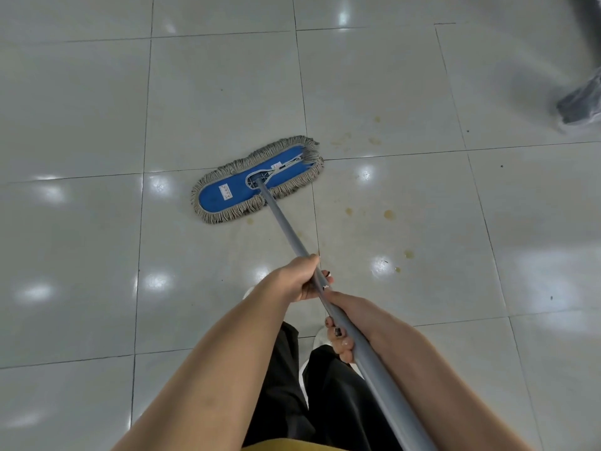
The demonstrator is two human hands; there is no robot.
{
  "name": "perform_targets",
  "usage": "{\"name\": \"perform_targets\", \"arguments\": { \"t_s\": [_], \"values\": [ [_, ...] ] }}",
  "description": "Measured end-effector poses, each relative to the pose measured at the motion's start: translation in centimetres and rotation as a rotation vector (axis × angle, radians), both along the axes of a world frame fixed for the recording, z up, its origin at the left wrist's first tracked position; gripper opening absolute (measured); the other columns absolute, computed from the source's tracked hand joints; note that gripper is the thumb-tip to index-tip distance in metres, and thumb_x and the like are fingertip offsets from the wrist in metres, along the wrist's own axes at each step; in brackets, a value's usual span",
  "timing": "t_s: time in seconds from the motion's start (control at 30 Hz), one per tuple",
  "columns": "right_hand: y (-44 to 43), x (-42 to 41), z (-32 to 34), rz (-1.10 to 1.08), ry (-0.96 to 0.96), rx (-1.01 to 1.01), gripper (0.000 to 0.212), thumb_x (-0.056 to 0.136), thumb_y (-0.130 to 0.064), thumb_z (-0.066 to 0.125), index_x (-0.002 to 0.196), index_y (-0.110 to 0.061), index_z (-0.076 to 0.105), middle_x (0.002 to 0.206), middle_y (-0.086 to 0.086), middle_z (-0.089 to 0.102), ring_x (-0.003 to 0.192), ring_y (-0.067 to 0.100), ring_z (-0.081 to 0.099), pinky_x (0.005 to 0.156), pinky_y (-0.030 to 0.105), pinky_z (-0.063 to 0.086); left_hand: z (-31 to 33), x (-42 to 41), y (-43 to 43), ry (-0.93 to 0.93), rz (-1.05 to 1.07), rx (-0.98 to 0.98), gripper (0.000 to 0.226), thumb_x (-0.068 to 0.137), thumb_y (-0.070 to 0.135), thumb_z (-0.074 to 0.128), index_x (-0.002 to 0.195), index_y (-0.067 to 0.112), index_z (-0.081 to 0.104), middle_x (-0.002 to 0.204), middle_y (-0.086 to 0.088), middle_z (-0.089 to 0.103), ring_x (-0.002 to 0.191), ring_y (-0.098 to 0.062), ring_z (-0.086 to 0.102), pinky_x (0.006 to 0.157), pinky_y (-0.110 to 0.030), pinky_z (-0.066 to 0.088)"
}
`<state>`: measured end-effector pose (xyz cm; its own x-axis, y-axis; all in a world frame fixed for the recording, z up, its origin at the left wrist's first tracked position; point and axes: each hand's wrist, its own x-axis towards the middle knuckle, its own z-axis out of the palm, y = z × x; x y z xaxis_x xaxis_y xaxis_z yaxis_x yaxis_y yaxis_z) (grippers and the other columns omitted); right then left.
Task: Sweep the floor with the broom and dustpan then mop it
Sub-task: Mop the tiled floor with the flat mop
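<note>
A flat mop lies on the glossy grey tiled floor (97, 109). Its blue head (257, 179) has a grey string fringe and sits in the middle of the view, slanted from lower left to upper right. The grey handle (286, 229) runs from the head down to the lower right. My left hand (300, 278) grips the handle higher up the pole, fingers wrapped round it. My right hand (341, 333) holds the handle just behind it, fingers curled under the pole. Yellowish stains (388, 214) dot the tiles right of the mop head.
Another person's foot in a plastic-covered shoe (582, 102) stands blurred at the right edge. My black trouser legs (312, 385) and white shoes are directly below my hands. Tiles stretch away to the left and far side.
</note>
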<state>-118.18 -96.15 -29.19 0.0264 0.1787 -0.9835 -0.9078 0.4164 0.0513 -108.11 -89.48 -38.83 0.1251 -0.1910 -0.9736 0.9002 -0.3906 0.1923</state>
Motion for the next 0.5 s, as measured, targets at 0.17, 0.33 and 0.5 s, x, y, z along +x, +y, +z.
{"name": "perform_targets", "arguments": {
  "t_s": [0.17, 0.33, 0.5],
  "values": [
    [0.6, 4.7, -0.9, -0.010, 0.007, -0.011, 0.055, 0.089, -0.056, 0.052, 0.062, -0.009, 0.044, 0.042, 0.002, 0.042, 0.024, 0.012, 0.035, 0.030, 0.013, 0.031, -0.8, 4.9, 0.8, 0.012, -0.059, -0.037, 0.029, 0.100, 0.029, 0.039, 0.083, 0.007, 0.049, 0.045, 0.003, 0.062, 0.054, -0.009, 0.063, 0.061, -0.025, 0.055],
    [2.2, 11.7, -1.9, -0.068, -0.030, -0.006, 0.054, 0.090, -0.056, 0.051, 0.064, -0.009, 0.043, 0.042, 0.002, 0.043, 0.024, 0.012, 0.036, 0.030, 0.013, 0.032, -1.5, 12.0, 1.9, -0.046, -0.055, -0.031, 0.028, 0.100, 0.027, 0.040, 0.080, 0.009, 0.047, 0.052, 0.002, 0.061, 0.042, -0.007, 0.062, 0.054, -0.023, 0.054],
    [3.9, 18.8, -3.2, -0.126, -0.060, 0.013, 0.054, 0.090, -0.056, 0.050, 0.064, -0.009, 0.043, 0.042, 0.002, 0.042, 0.024, 0.011, 0.036, 0.030, 0.013, 0.032, -2.4, 19.5, 3.2, -0.070, -0.066, -0.023, 0.026, 0.100, 0.027, 0.041, 0.082, 0.009, 0.045, 0.067, -0.001, 0.054, 0.037, -0.007, 0.060, 0.049, -0.023, 0.053]
  ]
}}
